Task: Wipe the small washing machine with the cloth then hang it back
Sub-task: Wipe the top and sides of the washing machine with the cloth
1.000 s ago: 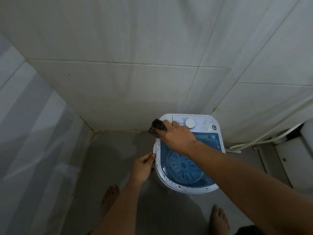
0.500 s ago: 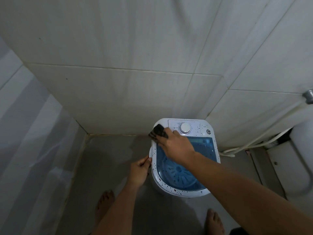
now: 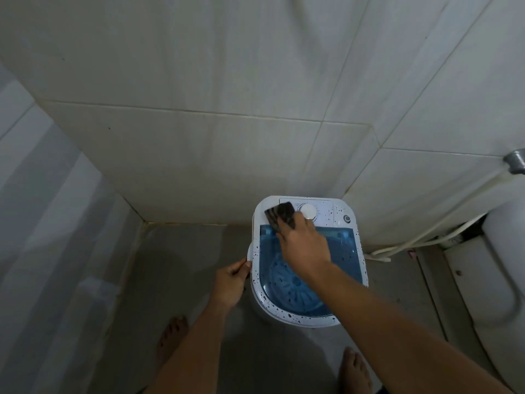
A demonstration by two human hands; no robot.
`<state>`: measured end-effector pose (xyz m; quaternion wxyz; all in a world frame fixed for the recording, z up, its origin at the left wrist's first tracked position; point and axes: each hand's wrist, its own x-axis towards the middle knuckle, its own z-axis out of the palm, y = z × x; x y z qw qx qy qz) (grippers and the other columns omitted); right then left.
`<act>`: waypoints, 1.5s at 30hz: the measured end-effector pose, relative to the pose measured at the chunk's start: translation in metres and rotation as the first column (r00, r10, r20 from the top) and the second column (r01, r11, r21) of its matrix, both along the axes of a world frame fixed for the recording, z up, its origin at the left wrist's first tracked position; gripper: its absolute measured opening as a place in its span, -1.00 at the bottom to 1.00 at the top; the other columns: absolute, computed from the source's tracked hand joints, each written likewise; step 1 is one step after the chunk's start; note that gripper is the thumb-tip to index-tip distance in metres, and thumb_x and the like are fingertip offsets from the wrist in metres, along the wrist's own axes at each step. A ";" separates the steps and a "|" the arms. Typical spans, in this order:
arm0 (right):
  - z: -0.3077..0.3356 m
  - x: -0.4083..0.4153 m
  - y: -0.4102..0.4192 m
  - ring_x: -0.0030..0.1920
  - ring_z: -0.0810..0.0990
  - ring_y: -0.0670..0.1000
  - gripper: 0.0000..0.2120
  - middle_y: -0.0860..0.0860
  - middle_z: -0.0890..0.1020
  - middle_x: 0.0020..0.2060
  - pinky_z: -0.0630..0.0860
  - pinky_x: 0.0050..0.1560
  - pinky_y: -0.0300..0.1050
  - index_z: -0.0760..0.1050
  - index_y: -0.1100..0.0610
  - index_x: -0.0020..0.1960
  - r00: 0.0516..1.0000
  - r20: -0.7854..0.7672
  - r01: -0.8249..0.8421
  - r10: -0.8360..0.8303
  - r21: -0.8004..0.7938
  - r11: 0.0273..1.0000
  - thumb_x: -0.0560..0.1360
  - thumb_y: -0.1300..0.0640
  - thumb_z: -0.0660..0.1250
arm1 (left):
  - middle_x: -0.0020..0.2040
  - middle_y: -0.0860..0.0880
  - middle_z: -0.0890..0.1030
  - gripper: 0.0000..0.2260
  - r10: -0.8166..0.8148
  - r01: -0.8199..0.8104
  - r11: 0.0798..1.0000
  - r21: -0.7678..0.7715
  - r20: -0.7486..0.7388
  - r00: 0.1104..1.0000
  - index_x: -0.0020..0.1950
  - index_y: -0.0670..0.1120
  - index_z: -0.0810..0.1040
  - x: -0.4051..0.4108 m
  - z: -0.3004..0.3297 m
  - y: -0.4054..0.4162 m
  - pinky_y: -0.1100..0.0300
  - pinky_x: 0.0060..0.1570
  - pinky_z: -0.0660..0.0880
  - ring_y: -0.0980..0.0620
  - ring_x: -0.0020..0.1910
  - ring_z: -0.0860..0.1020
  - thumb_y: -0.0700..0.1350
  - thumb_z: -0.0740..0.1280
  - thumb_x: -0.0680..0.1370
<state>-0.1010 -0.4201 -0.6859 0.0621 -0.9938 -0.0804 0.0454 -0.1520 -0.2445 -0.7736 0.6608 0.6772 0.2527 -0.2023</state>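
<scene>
A small white washing machine (image 3: pixel 345 214) with a clear blue lid and dark specks on its rim stands on the floor in a tiled corner. My right hand (image 3: pixel 304 245) reaches over the lid and presses a dark cloth (image 3: pixel 279 213) flat on the white control panel, just left of the round white dial (image 3: pixel 308 211). My left hand (image 3: pixel 230 282) grips the machine's left rim. My bare feet stand in front of the machine.
Tiled walls close in behind and to the left. A white hose (image 3: pixel 426 237) runs along the right wall from a metal fitting (image 3: pixel 515 162). A white toilet (image 3: pixel 500 268) stands at the right. Grey floor lies left of the machine.
My right hand has slid the cloth from the machine's back-left edge onto the control panel, toward the dial. My left hand has stayed on the left rim. The view has shifted slightly.
</scene>
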 end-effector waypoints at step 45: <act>0.042 0.042 -0.101 -0.02 0.63 0.29 -0.66 0.19 0.46 0.14 0.57 0.11 0.08 0.55 0.10 0.36 0.868 0.017 0.465 -0.495 0.317 0.826 0.66 0.02 0.22 | 0.21 -0.12 0.68 -0.71 -0.128 0.130 0.977 0.167 -0.019 0.992 0.33 -0.10 0.59 -0.002 0.027 -0.001 0.08 0.25 0.45 -0.08 0.25 0.60 -0.09 0.31 0.62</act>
